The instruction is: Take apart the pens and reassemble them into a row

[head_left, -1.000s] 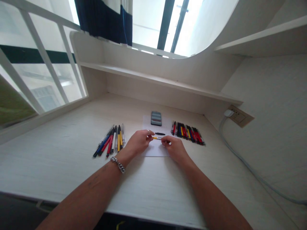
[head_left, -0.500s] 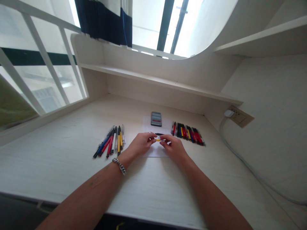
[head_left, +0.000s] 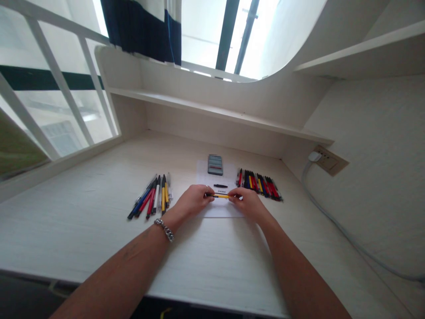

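A yellow pen (head_left: 222, 196) lies level between my two hands, low over a white sheet of paper (head_left: 217, 211). My left hand (head_left: 195, 198) pinches its dark left end. At its right end, the fingertips of my right hand (head_left: 245, 201) are closed. A thin dark line runs just above the yellow barrel; I cannot tell whether it is a separate part. Beyond the fingers, a short black pen part (head_left: 220, 186) rests on the paper, with small dark print below it.
A phone-like dark device (head_left: 215, 164) lies at the paper's far edge. Loose pens (head_left: 151, 197) fan out on the left, and a row of pens (head_left: 259, 184) lies on the right. A cable (head_left: 318, 199) hangs from the wall socket (head_left: 331, 160). A shelf (head_left: 212, 112) spans the back.
My hands have moved apart, the right one shifting rightward. More of the yellow pen shows between them, and the black part beyond is now uncovered.
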`<state>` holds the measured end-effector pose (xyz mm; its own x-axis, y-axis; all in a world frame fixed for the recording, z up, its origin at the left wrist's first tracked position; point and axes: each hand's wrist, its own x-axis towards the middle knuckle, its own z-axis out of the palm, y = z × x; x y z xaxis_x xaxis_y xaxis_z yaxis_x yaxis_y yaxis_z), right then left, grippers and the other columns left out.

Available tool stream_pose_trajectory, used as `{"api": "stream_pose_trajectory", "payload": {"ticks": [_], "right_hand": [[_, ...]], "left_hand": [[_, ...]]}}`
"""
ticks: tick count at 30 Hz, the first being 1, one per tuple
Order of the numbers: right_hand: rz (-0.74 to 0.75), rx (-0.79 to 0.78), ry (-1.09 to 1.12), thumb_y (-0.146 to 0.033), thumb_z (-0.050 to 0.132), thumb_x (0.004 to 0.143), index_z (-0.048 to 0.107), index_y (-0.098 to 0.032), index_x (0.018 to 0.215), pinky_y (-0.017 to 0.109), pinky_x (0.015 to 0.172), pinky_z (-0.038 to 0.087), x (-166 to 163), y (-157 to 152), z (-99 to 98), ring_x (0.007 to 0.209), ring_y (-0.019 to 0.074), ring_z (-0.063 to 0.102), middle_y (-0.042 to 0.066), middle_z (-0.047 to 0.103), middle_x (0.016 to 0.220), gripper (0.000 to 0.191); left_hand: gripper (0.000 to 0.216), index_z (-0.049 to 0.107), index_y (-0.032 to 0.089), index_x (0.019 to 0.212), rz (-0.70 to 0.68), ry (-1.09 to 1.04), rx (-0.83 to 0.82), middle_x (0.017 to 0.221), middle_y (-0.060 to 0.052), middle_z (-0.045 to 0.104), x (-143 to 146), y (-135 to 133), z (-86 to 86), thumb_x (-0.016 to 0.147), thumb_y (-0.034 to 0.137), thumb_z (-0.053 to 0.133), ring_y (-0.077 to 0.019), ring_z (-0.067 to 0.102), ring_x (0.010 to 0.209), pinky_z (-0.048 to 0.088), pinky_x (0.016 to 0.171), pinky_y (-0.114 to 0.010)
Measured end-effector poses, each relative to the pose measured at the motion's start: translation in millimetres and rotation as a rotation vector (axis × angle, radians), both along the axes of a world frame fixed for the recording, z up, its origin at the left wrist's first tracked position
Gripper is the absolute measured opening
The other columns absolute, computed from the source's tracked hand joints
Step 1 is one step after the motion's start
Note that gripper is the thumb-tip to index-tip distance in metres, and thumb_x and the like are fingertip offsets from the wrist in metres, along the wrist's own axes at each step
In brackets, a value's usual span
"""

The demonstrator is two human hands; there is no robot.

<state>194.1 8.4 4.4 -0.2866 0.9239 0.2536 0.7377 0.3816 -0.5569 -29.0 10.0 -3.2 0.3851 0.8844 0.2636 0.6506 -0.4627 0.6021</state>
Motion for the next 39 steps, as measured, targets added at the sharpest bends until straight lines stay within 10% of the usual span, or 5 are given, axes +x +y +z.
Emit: {"api": "stream_pose_trajectory", "payload": {"ticks": [24,39], "right_hand": [[-0.096,-0.070,-0.134,-0.025,0.066,0.074,0.072,-0.022,0.088,0.029,0.071,0.045,12.0,2.2,-0.5,0.077,0.0178,0.061,0.004,0.070,0.089,0.016],[0.019,0.107,0.151,-0.023,0.061,0.079,0.067,-0.019,0.093,0.028,0.073,0.048,-10.2,-6.5,6.5,0.078,0.0148,0.060,0.005,0.067,0.091,0.015]], "left_hand": [[0.028,0.071,0.016,0.096,0.139,0.033,0.002,0.094,-0.011,0.071,-6.1,2.0,2.3,0.084,0.027,0.049,-0.0220,0.063,0.087,0.045,0.080,-0.032],[0.026,0.068,0.019,0.099,-0.113,0.001,-0.038,0.086,-0.005,0.070,7.6,-8.6,5.5,0.084,0.030,0.050,-0.0177,0.061,0.075,0.042,0.068,-0.026]]}}
